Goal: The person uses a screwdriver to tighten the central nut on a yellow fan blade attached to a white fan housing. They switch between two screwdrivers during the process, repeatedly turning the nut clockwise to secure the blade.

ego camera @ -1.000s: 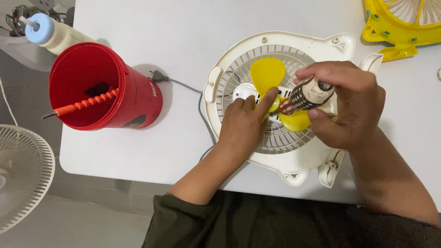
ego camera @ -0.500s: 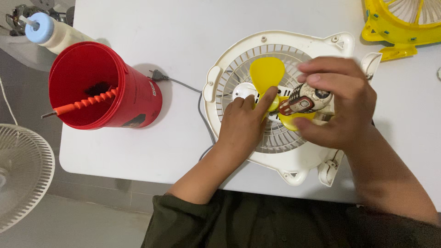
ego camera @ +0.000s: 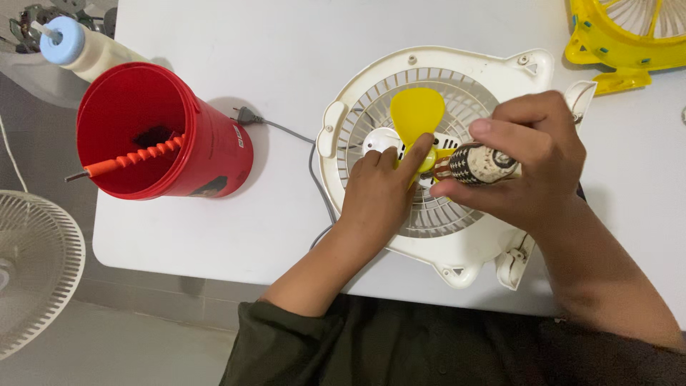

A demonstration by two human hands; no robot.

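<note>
A white fan housing (ego camera: pixel 371 86) with a round grille lies flat on the white table (ego camera: pixel 300 57). A yellow fan blade (ego camera: pixel 416 111) sits over its middle. My left hand (ego camera: pixel 382 189) rests on the grille, its fingertips pinching the yellow blade's hub. My right hand (ego camera: pixel 532 161) is closed around a small electric motor (ego camera: pixel 480 164) with copper windings, held sideways right beside the hub. A grey power cord (ego camera: pixel 286 132) with a black plug runs from the housing toward the left.
A red bucket (ego camera: pixel 153 132) with an orange-handled screwdriver (ego camera: pixel 132 157) leaning in it stands at the left. A bottle with a blue cap (ego camera: pixel 68 43) is behind it. A yellow fan housing (ego camera: pixel 622 36) lies at the top right. A white fan grille (ego camera: pixel 32 271) sits on the floor.
My right hand has turned the motor within its grip over the hub; it now lies sideways with its end showing. My left hand stays on the blade hub.
</note>
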